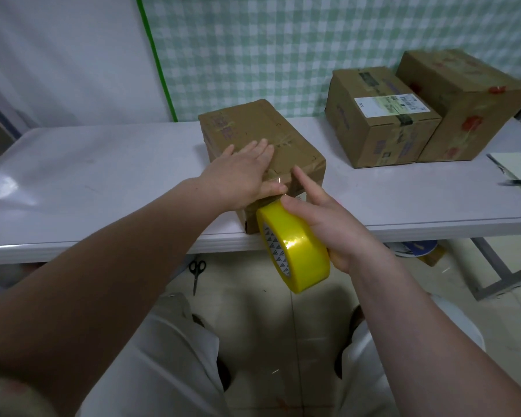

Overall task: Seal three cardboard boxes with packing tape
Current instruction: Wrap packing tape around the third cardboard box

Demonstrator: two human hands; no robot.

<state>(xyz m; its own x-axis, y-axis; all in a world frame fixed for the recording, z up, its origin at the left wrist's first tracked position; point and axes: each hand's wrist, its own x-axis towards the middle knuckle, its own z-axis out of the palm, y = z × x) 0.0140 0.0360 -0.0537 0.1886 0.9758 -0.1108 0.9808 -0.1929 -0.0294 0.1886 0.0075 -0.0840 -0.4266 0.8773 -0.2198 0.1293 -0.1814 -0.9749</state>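
A flat brown cardboard box (247,127) lies at the near edge of the white table (103,176). My left hand (241,173) rests palm-down on the box's near top edge, its thumb pressing a strip of clear tape onto the front face. My right hand (328,224) grips a yellow roll of packing tape (295,248) just in front of the box, below the table's edge, with the forefinger pointing up against the box's corner. Two more cardboard boxes stand at the back right: one with a white label (379,121) and a taller one with red flower prints (463,106).
Black scissors (196,273) lie on the floor under the table. A white pad with a dark tool (518,173) sits at the table's right edge. Behind the table hangs a green checked cloth (253,49). The table's metal leg (494,266) stands at the right.
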